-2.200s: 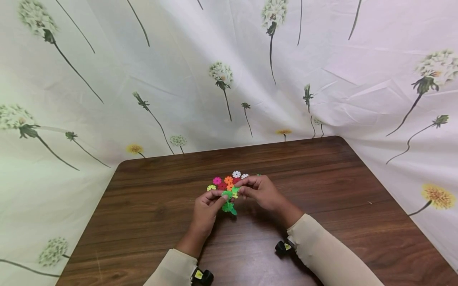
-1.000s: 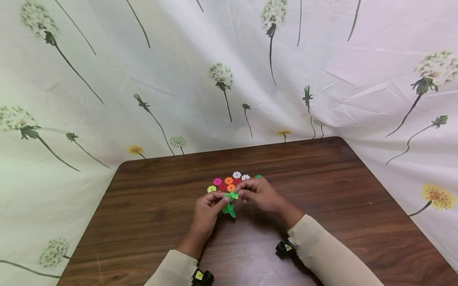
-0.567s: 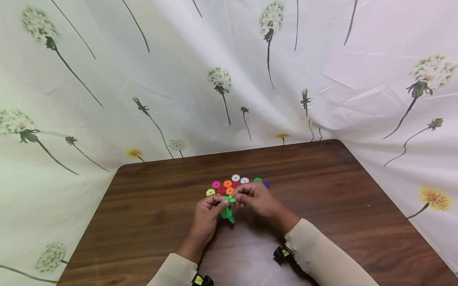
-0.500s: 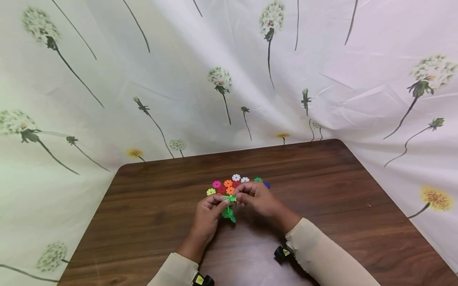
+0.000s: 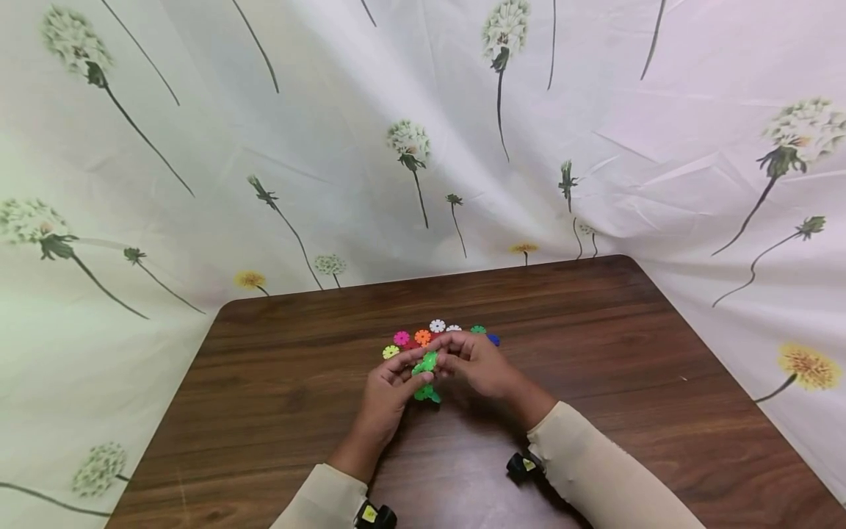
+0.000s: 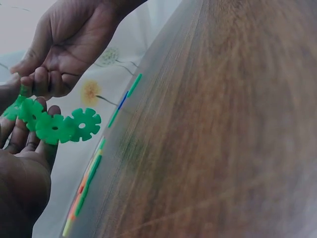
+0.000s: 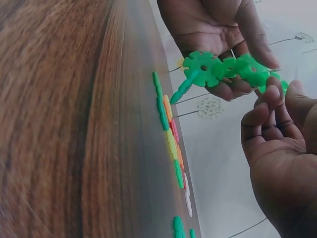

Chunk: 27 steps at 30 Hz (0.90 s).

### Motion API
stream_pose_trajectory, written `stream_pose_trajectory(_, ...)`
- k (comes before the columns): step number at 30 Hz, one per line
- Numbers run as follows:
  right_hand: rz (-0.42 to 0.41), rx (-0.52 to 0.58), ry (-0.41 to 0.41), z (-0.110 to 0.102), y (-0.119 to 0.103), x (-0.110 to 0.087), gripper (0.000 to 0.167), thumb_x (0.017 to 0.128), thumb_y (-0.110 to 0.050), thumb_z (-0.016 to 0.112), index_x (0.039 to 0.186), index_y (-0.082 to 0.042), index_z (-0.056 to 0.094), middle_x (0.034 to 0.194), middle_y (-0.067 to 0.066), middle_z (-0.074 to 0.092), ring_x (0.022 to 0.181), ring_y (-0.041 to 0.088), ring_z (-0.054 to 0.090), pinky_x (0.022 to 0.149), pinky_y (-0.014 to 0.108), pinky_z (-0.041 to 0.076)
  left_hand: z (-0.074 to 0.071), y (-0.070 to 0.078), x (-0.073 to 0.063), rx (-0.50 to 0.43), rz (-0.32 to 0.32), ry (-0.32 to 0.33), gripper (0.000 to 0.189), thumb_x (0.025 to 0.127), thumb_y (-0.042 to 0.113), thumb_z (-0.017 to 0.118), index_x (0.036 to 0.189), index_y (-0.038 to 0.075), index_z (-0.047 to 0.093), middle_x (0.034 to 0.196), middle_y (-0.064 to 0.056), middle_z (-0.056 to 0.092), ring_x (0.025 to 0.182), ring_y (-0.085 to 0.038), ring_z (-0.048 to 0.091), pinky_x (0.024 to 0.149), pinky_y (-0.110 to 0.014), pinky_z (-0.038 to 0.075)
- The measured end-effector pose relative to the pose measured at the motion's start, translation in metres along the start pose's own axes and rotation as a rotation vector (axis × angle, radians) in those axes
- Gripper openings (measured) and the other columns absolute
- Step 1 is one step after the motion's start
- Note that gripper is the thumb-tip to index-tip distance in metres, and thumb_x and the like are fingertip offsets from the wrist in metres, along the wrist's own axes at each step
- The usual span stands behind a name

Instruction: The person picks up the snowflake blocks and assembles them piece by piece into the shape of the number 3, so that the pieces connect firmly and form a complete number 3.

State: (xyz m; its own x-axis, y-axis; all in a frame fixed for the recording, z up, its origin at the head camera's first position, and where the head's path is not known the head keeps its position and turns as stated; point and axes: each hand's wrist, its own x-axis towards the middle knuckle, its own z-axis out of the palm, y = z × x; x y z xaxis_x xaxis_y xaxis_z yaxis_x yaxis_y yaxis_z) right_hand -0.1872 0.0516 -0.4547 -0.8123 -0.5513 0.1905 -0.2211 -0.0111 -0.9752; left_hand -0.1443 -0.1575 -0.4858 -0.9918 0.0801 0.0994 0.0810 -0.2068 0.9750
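Observation:
Between both hands, above the table, is a chain of several green notched plastic discs [image 5: 429, 361], slotted into one another at angles. My left hand [image 5: 386, 397] holds it, thumb on the near side and fingers behind. In the left wrist view the lower discs [image 6: 81, 125] stick out past the left fingers. My right hand [image 5: 482, 367] pinches the disc at the other end between thumb and fingertips. In the right wrist view those fingertips [image 7: 271, 94] partly cover that end disc, and a disc seen edge-on [image 7: 184, 88] juts from the free end.
Behind the hands, loose notched discs lie flat on the brown wooden table [image 5: 277, 411]: pink [image 5: 401, 338], yellow [image 5: 391, 353], orange [image 5: 422, 336], white [image 5: 438, 325], green [image 5: 479, 330] and blue [image 5: 493, 340] ones. A flower-printed cloth [image 5: 297, 147] hangs behind the table.
The right hand's light green disc, beside the chain at first, has come up against its upper end. The left fingers now reach further along the chain, which has turned slightly.

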Motion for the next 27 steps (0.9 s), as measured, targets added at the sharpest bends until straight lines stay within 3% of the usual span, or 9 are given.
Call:
stream_pose_trajectory(7,-0.001,-0.003,0.051,-0.007,0.000,0.003,0.025,0.111,-0.001,0.059,0.130,0.012,0.066,0.103,0.025,0.073,0.086,0.014,0.070,0.081,0.034,0.066,-0.002,-0.001,0.001,0.032,-0.013,0.019,0.040,0.097,-0.007,0.075,0.136,-0.014,0.065,0.122,0.001,0.074,0.108,-0.008,0.073,0.092,-0.019,0.062)
stream_pose_trajectory(12,0.021,-0.060,0.135,-0.018,-0.002,0.005,0.018,0.109,0.001,0.062,0.123,0.005,0.073,0.102,0.030,0.073,0.087,0.023,0.072,0.081,0.038,0.067,-0.001,0.002,0.001,-0.034,-0.025,0.032,0.042,0.099,-0.009,0.071,0.138,-0.016,0.059,0.119,0.001,0.072,0.105,-0.009,0.073,0.090,-0.021,0.063)
stream_pose_trajectory(18,0.072,-0.133,0.124,-0.030,0.005,0.002,0.017,0.109,-0.002,0.063,0.120,0.005,0.073,0.105,0.034,0.073,0.090,0.034,0.074,0.082,0.042,0.067,-0.004,0.003,-0.001,-0.072,-0.003,0.044,0.044,0.101,-0.009,0.066,0.143,-0.019,0.053,0.122,0.000,0.068,0.107,-0.009,0.070,0.093,-0.021,0.063)
stream_pose_trajectory(22,0.105,-0.158,0.141,-0.037,0.011,-0.005,0.017,0.109,-0.002,0.063,0.120,0.007,0.073,0.102,0.029,0.075,0.086,0.027,0.072,0.077,0.035,0.065,-0.005,0.002,0.000,-0.099,-0.011,0.011,0.045,0.106,-0.008,0.059,0.149,-0.017,0.049,0.132,0.001,0.066,0.112,-0.010,0.069,0.099,-0.022,0.061)
stream_pose_trajectory(27,0.135,-0.168,0.135,-0.041,0.014,-0.011,0.021,0.110,-0.005,0.064,0.122,0.009,0.071,0.105,0.032,0.074,0.084,0.019,0.069,0.075,0.031,0.063,-0.005,0.000,0.001,-0.158,-0.020,-0.008,0.046,0.111,-0.004,0.052,0.156,-0.014,0.045,0.147,-0.002,0.059,0.108,-0.015,0.072,0.102,-0.023,0.060)
